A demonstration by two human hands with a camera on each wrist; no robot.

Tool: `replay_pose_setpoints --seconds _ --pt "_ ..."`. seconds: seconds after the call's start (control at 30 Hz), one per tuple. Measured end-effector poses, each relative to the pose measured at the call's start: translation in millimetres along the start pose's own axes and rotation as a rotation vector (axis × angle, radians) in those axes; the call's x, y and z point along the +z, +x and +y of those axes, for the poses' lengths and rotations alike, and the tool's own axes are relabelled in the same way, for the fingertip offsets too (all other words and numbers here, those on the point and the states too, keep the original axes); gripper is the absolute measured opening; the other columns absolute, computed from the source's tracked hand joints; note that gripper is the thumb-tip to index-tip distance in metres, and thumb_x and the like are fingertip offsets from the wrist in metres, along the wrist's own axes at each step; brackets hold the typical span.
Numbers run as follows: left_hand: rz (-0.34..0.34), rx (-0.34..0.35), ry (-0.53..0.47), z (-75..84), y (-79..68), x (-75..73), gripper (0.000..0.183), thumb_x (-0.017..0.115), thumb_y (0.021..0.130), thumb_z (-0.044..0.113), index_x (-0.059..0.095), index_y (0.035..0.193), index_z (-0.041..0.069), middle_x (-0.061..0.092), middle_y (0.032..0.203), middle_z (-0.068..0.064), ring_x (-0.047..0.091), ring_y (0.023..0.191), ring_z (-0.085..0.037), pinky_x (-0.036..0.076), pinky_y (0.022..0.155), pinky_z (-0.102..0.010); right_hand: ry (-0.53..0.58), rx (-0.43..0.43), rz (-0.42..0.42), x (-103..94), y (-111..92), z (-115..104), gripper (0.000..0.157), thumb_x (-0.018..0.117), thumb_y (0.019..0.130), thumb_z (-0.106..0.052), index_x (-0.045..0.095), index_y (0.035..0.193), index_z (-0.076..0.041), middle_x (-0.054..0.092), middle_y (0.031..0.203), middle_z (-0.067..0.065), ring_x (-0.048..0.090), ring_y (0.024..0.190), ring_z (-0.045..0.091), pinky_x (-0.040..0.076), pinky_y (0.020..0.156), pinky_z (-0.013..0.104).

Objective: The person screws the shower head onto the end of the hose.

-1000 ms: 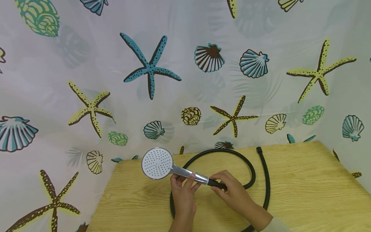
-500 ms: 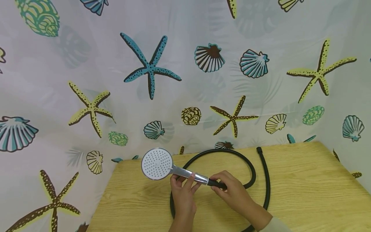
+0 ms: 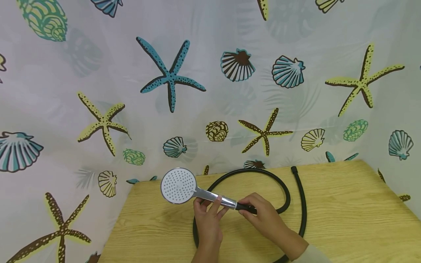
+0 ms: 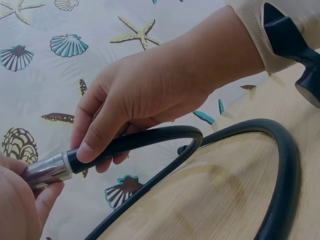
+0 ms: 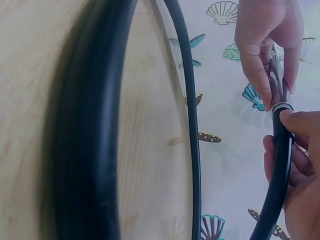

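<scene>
While left hand (image 3: 208, 223) grips showerhead (image 3: 184, 187), hose (image 3: 287, 198) in right hand (image 3: 264, 216), joint (image 3: 235, 205) between.

Black hose (image 3: 303, 213), silver showerhead (image 3: 203, 194), apparently beige sleeve (image 3: 314, 255)

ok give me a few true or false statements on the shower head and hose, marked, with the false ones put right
1. The left hand holds the shower head by its handle. True.
2. The shower head's face is turned away from the head camera. False: it shows to that camera.
3. The right hand grips the hose close to the handle. True.
4. The hose is white. False: it is black.
5. One end of the hose lies apart from the shower head, near the table's back edge. True.
</scene>
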State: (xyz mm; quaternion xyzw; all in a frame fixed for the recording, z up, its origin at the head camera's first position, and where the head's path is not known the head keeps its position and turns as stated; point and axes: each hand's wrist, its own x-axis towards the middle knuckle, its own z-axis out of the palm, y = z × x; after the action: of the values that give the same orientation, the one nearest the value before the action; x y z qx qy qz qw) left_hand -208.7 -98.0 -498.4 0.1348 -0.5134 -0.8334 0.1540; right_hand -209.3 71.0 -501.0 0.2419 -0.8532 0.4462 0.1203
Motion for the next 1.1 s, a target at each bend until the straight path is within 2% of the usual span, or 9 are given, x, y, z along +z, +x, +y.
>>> replay_pose_setpoints --seconds 0.23,0.67,1.1 --pt "-0.004 -0.001 0.013 0.5 -0.3 -0.1 0.053 0.073 0.085 0.008 0.041 0.127 0.01 0.053 0.109 -0.009 0.067 0.094 -0.023 0.062 0.083 -0.045 0.004 -0.025 -0.008 -0.9 0.0 1.1 0.022 0.073 0.086 -0.017 0.064 0.106 -0.02 0.062 0.101 -0.013 0.062 0.09 0.001 0.059 0.079 0.017" --pt "-0.001 -0.008 0.001 2.8 -1.0 0.3 0.053 0.073 0.084 0.006 0.041 0.126 0.01 0.053 0.108 -0.008 0.067 0.094 -0.022 0.062 0.082 -0.045 0.004 0.002 -0.031 -2.3 1.3 1.7 0.021 0.072 0.086 -0.02 0.065 0.106 -0.022 0.061 0.1 -0.015 0.061 0.091 0.0 0.058 0.081 0.018" --pt "-0.014 0.013 0.005 3.6 -1.6 0.4 0.054 0.072 0.085 0.006 0.04 0.128 0.008 0.052 0.109 -0.01 0.067 0.093 -0.022 0.063 0.082 -0.045 0.023 0.029 -0.056 -3.4 2.7 0.8 0.02 0.071 0.087 -0.021 0.066 0.106 -0.022 0.061 0.1 -0.015 0.061 0.092 0.001 0.058 0.082 0.017"
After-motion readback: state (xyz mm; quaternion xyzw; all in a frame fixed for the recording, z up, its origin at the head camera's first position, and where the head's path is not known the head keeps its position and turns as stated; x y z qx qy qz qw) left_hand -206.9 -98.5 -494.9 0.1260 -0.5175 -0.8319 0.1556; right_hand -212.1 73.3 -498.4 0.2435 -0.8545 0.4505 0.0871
